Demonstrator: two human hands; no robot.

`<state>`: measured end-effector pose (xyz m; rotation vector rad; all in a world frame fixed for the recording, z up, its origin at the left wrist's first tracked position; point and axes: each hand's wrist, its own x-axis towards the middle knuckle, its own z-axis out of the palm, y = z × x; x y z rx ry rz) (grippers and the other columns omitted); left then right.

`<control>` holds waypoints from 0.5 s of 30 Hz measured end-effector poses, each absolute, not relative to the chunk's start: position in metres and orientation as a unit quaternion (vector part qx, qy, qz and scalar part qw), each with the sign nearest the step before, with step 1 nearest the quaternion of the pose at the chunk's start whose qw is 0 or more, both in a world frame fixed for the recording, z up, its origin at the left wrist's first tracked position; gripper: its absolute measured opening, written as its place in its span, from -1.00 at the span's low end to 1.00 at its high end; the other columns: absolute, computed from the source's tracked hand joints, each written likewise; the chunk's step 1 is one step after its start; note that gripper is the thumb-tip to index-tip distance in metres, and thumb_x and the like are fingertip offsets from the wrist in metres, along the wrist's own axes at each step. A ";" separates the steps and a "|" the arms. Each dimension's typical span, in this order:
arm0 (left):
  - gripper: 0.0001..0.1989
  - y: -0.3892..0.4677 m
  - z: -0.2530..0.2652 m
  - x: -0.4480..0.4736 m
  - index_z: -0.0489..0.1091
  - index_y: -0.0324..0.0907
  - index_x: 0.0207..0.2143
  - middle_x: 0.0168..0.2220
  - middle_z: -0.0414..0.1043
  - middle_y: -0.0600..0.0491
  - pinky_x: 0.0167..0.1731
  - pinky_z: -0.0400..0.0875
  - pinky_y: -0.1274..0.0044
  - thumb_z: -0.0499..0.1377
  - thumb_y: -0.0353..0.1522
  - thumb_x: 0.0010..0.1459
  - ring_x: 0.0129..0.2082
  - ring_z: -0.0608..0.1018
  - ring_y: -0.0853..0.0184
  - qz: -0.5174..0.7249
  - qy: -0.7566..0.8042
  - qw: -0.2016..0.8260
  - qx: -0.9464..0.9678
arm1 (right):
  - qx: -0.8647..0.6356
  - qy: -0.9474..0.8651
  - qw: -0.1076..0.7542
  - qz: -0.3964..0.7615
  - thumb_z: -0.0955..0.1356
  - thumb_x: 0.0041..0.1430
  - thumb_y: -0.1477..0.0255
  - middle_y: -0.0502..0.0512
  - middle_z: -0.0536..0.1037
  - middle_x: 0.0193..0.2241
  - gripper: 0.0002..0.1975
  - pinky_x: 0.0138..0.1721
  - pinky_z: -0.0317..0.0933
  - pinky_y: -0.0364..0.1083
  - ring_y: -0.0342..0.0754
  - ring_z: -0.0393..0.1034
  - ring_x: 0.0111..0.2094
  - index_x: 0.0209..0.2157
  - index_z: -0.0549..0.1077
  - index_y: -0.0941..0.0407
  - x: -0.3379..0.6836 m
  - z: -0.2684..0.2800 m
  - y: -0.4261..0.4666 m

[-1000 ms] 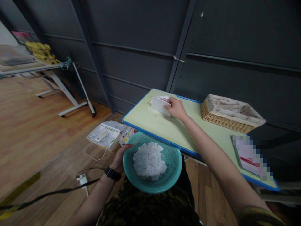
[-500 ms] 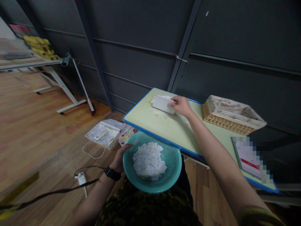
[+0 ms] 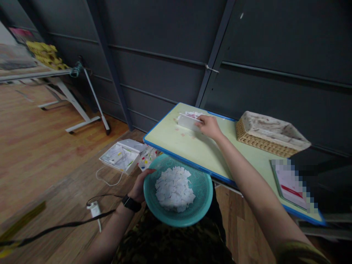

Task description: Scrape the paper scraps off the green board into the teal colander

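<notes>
My left hand (image 3: 140,186) grips the left rim of a teal plastic colander (image 3: 204,200), which sits just under the near edge of the table. Torn white paper scraps (image 3: 174,189) are heaped inside it. Over the pale green, blue-edged table (image 3: 203,157), my right hand (image 3: 208,125) pinches the right end of a flat white rectangular piece (image 3: 188,123), like a card or small box lid. That piece stands tilted on its long edge. Just behind it lies a pile of more paper scraps (image 3: 192,114), partly hidden by it.
A cloth-lined wicker basket (image 3: 268,143) stands at the table's back right, with a clipboard-like board (image 3: 288,183) and red pen nearer. On the floor to the left are an open white box (image 3: 121,157), a power strip (image 3: 95,209) and cables. A wheeled table (image 3: 66,91) stands farther left.
My right hand has shifted slightly left, and the white piece has tipped, showing more of the scraps behind it. My left hand and the colander have stayed in place.
</notes>
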<state>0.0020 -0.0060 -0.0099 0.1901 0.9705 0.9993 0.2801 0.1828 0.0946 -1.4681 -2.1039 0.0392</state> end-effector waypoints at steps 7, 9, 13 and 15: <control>-0.93 -0.005 -0.010 0.002 0.50 -0.27 -0.42 -0.56 0.59 -0.01 -0.55 0.46 0.50 0.22 -0.44 0.05 -0.61 0.56 0.28 0.452 0.454 0.762 0.094 | -0.508 -0.809 0.291 0.053 0.32 0.02 0.40 0.05 0.50 -0.51 -0.87 -0.35 0.02 -0.09 -0.04 0.29 -0.43 -0.47 0.49 0.12 0.284 0.094 0.171; -0.91 -0.005 -0.010 0.003 0.50 -0.28 -0.45 -0.57 0.59 -0.02 -0.56 0.45 0.51 0.21 -0.44 0.06 -0.62 0.55 0.29 0.452 0.459 0.759 0.097 | -0.507 -0.809 0.293 0.056 0.32 0.02 0.39 0.04 0.49 -0.52 -0.88 -0.35 0.02 -0.10 -0.05 0.28 -0.44 -0.48 0.48 0.12 0.284 0.096 0.169; -0.92 -0.005 -0.008 0.004 0.50 -0.27 -0.44 -0.58 0.58 0.00 -0.55 0.46 0.51 0.21 -0.45 0.06 -0.62 0.54 0.30 0.457 0.460 0.754 0.103 | -0.524 -0.797 0.299 0.035 0.31 0.05 0.39 0.06 0.50 -0.49 -0.88 -0.35 0.00 -0.10 -0.03 0.28 -0.42 -0.48 0.45 0.11 0.280 0.094 0.174; -0.92 -0.006 -0.006 0.004 0.51 -0.25 -0.43 -0.56 0.59 0.00 -0.55 0.48 0.50 0.21 -0.45 0.07 -0.61 0.55 0.29 0.452 0.461 0.757 0.099 | -0.526 -0.797 0.295 0.024 0.30 0.07 0.40 0.08 0.52 -0.48 -0.88 -0.35 0.00 -0.10 -0.01 0.30 -0.40 -0.46 0.45 0.11 0.276 0.091 0.175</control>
